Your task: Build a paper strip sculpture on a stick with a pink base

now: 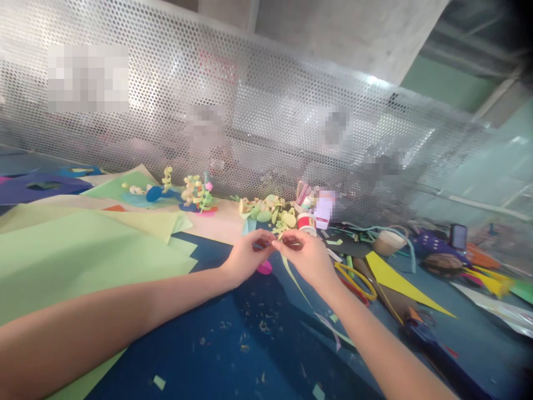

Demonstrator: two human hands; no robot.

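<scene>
My left hand (pixel 250 255) and my right hand (pixel 306 255) meet fingertip to fingertip above the blue tabletop (pixel 200 328). A thin pale yellow paper strip (pixel 296 284) trails down from the fingers of my right hand toward the table. My left hand's fingers are pinched together at the same spot, and what lies between them is too small to make out. Just below the hands is a bright pink paper disc (pixel 264 268). Behind them sits a cluster of pale yellow and green curled paper pieces (pixel 270 210), beside a red and white tub (pixel 307 222).
Large light green paper sheets (pixel 91 255) cover the left side. Small paper figures (pixel 194 191) stand farther back, before a perforated metal screen (pixel 166 100). Scissors with yellow handles (pixel 356 282), a yellow paper triangle (pixel 403 286) and a dark blue tool (pixel 441 355) lie right.
</scene>
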